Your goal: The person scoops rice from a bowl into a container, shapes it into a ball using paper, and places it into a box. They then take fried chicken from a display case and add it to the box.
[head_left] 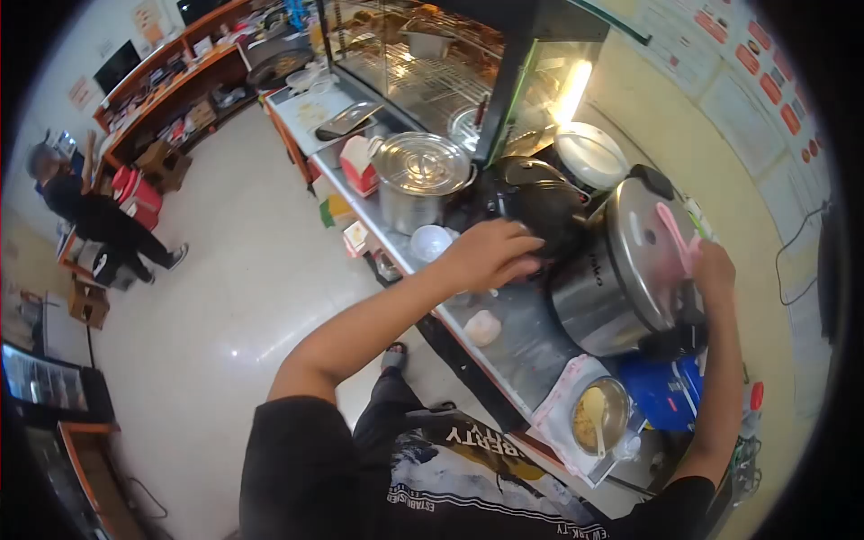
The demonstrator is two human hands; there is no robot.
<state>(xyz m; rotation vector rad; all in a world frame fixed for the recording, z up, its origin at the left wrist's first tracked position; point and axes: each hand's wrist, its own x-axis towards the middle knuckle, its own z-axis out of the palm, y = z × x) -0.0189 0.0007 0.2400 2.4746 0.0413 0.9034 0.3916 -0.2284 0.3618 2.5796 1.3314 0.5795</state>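
My right hand (714,268) is closed on a pink cloth (675,236) at the lid of a big steel rice cooker (598,292). The cooker's lid (641,238) is down, and a pinkish reflection shows on it. My left hand (493,254) hangs over the counter, slightly blurred, with its fingers loosely apart and nothing visible in them. Just beyond its fingertips stands a dark, glossy pot or cooker (538,200). A small white bowl (431,243) sits beside my left wrist. Below that hand, a pale round lump (483,328) rests on the steel counter (517,346).
A lidded steel stockpot (416,202) and a red-and-white carton (359,166) stand further along. Near me are a steel bowl (614,396) with yellowish food and a spoon, and a blue container (661,391). A lit glass cabinet (414,67) rises behind. Another person (90,207) stands across the room.
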